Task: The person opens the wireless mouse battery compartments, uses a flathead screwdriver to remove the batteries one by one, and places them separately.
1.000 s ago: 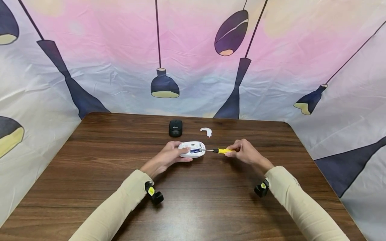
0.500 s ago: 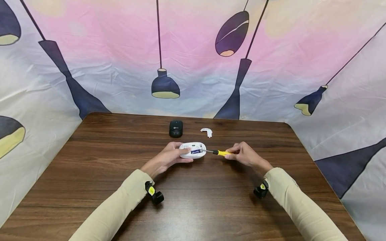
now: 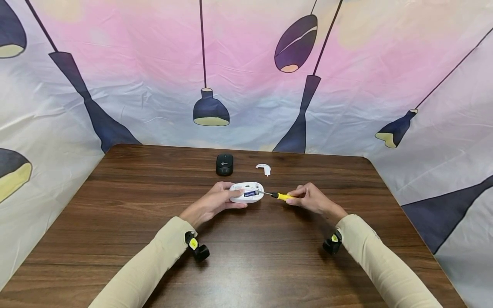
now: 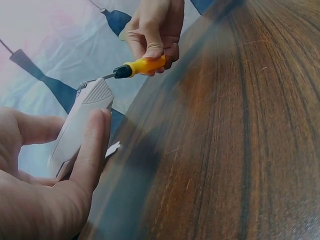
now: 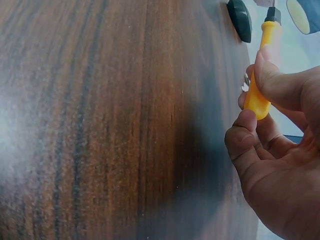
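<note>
My left hand [image 3: 215, 199] grips a white computer mouse [image 3: 236, 198], underside up, with the thumb across its base. A blue battery [image 3: 251, 193] shows in the open compartment of the mouse. My right hand [image 3: 311, 198] pinches the yellow handle of a screwdriver [image 3: 284, 196], which points left. The screwdriver tip is at the right end of the battery; whether they touch is too small to tell. In the left wrist view, the mouse [image 4: 75, 130] stands tilted off the table between thumb and fingers. Against the right wrist view's edge, the screwdriver [image 5: 258, 102] points away from me.
A black mouse [image 3: 224, 164] lies at the back of the brown wooden table [image 3: 246, 265]. To its right is a small white curved battery cover [image 3: 265, 168]. A printed cloth [image 3: 246, 64] hangs behind the table's far edge.
The screwdriver handle and my right hand have moved slightly down and to the left, so the screwdriver slants more. The white mouse has shifted slightly to the right in the head view.
</note>
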Motion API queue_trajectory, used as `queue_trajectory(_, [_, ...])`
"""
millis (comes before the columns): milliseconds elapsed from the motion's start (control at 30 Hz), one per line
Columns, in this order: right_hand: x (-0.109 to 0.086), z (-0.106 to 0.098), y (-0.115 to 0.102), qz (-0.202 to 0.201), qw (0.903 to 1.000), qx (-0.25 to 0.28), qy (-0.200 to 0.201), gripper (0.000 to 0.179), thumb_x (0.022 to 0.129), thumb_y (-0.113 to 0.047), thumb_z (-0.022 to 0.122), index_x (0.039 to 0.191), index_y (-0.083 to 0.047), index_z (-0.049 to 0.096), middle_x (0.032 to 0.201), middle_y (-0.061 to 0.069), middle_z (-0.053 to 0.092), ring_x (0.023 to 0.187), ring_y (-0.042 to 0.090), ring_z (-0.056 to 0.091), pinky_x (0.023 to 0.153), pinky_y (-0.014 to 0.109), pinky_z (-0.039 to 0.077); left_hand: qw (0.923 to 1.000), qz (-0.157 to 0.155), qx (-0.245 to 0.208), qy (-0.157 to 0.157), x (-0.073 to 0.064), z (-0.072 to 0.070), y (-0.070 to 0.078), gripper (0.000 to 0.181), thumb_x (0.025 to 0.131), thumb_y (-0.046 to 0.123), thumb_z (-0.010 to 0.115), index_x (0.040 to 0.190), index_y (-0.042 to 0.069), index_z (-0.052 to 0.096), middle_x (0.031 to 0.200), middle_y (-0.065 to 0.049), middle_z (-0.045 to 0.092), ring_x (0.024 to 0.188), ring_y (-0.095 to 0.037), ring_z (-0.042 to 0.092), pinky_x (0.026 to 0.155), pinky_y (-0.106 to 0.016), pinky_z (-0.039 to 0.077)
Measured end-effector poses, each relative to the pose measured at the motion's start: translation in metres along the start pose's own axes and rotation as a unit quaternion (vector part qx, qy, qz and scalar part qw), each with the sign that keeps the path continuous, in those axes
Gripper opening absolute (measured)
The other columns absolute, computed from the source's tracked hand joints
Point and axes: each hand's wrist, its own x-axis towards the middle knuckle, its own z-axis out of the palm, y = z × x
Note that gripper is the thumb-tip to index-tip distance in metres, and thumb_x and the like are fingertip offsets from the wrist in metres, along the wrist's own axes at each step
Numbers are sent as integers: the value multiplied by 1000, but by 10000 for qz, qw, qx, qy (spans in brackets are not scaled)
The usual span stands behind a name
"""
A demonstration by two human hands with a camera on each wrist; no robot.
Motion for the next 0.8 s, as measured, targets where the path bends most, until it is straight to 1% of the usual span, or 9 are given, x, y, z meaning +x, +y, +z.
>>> queue_trajectory(100, [-1,0,-3,76,9999,14,-65,23,91,1,73,110,14,71,89,15,66,76,20,47,62,19,40,10000,-21,-5,-2,0,0,0,43,103,-1,53,139,-18,39,125,-27,56,99,-25,66,92,-37,60])
queue_trajectory(200, [5,0,14,141,9998,65,-112,25,92,-3,74,112,11,72,87,11,64,74,19,45,58,19,38,10000,-37,-20,2,0,0,0,43,103,-1,53,140,-18,39,125,-27,55,99,-25,66,92,-37,60])
queue_trajectory(267, [6,0,17,132,9998,85,-113,26,92,-5,75,112,9,73,85,9,62,72,18,45,56,20,38,10000,-48,-22,5,0,0,1,43,103,-1,53,140,-18,39,125,-27,55,99,-25,66,92,-37,60])
queue_trajectory(367, [5,-1,15,68,10000,18,-65,25,90,-8,77,110,7,75,83,9,63,73,20,46,57,20,40,10000,-25,-8,34,1,0,1,44,103,-2,52,141,-18,37,127,-28,54,99,-25,66,91,-37,60])
queue_trajectory(433, [5,-4,13,-54,9999,-76,-39,24,90,-8,78,109,6,76,84,10,64,73,21,47,59,21,42,10000,-17,-7,87,2,-1,2,45,103,-2,52,142,-18,36,128,-28,53,99,-25,66,91,-37,61])
queue_trajectory(533, [4,-11,10,-165,9994,-312,18,22,90,-10,78,108,3,77,86,10,67,73,22,49,60,21,44,9999,44,14,143,3,-1,1,47,103,-1,52,142,-19,33,128,-29,51,97,-26,66,90,-37,61])
queue_trajectory(633, [2,-18,9,-225,9988,-432,36,21,91,-11,78,107,2,78,87,10,67,71,21,50,58,22,44,9998,46,25,207,4,-3,1,48,103,-1,52,142,-19,32,127,-29,51,96,-26,66,90,-38,61])
queue_trajectory(733, [2,-23,8,-236,9987,-451,57,21,91,-11,77,107,2,78,87,10,67,71,21,50,58,21,44,9997,-10,21,245,3,-4,1,47,103,-1,53,143,-18,33,129,-30,51,98,-26,66,91,-38,60])
queue_trajectory(800, [1,-24,8,-249,9987,-440,47,21,91,-11,78,107,2,78,88,10,68,71,20,50,58,21,44,9998,-42,24,211,3,-4,1,47,103,0,53,143,-17,34,131,-30,51,101,-26,66,92,-38,60])
